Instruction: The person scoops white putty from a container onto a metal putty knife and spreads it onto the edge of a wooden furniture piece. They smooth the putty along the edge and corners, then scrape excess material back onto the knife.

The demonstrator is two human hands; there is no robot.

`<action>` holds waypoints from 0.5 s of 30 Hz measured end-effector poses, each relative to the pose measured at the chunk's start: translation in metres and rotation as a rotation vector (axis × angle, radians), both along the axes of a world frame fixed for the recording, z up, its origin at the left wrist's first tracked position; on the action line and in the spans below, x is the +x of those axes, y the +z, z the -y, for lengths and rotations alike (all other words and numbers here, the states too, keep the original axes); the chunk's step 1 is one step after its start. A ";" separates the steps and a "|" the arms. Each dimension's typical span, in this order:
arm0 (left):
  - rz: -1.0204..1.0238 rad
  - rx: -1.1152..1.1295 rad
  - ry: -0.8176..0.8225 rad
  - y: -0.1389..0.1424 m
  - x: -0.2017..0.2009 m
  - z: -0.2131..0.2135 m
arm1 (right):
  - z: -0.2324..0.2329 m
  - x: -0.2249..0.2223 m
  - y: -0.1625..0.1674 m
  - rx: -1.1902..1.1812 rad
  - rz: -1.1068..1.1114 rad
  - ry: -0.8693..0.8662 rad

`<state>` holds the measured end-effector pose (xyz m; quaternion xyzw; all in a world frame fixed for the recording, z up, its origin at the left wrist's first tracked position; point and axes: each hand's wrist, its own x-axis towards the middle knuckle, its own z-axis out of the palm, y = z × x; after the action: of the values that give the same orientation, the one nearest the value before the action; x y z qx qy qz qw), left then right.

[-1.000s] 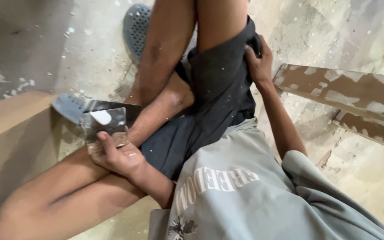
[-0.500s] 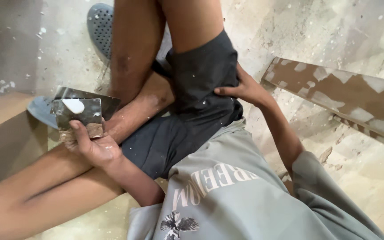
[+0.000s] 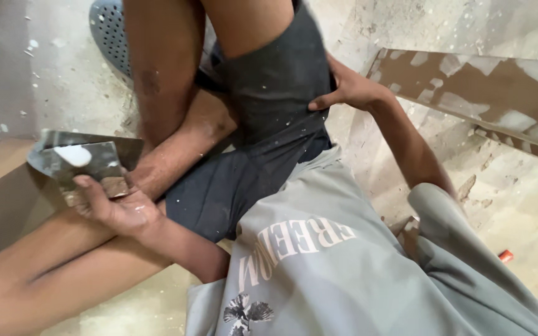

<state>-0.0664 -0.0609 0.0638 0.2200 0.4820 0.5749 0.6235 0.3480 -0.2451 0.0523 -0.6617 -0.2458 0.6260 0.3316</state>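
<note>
The left hand (image 3: 116, 208) sits at about 9 o'clock in the view, palm up, its fingers curled around two flat metal scrapers (image 3: 85, 163) stacked one on the other. The upper blade carries a dab of white putty (image 3: 73, 155) near its middle, and the blades rest close against the bent leg beside them. The right hand (image 3: 347, 90) is up at about 1 o'clock, gripping a fold of the dark shorts (image 3: 275, 106) at the hip; it holds cloth, no tool.

The person sits low on a dusty floor (image 3: 63, 74) speckled with white flecks. A long brown board (image 3: 499, 102) patched with pale filler runs across at 2 o'clock, and a grey perforated sandal (image 3: 108, 34) lies at 11 o'clock. A small orange cap (image 3: 505, 255) lies on the floor at 4 o'clock.

To handle the blades well from here, it seems wise to keep them level so the putty does not slide off the edge, and to pinch them near the handle end rather than over the wet patch. The sharp corners point toward the bare shin, so tilting them away from the skin looks sensible. A grip that is firm but not squeezing should keep the two blades from slipping apart.
</note>
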 end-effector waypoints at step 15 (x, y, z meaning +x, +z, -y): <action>0.018 0.013 0.016 -0.013 -0.007 0.006 | 0.004 0.017 -0.044 0.212 -0.607 -0.540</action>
<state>-0.0731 -0.0670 0.0508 0.2153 0.4744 0.5848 0.6218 0.3650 -0.2495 0.0085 -0.4499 -0.0178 0.6545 0.6073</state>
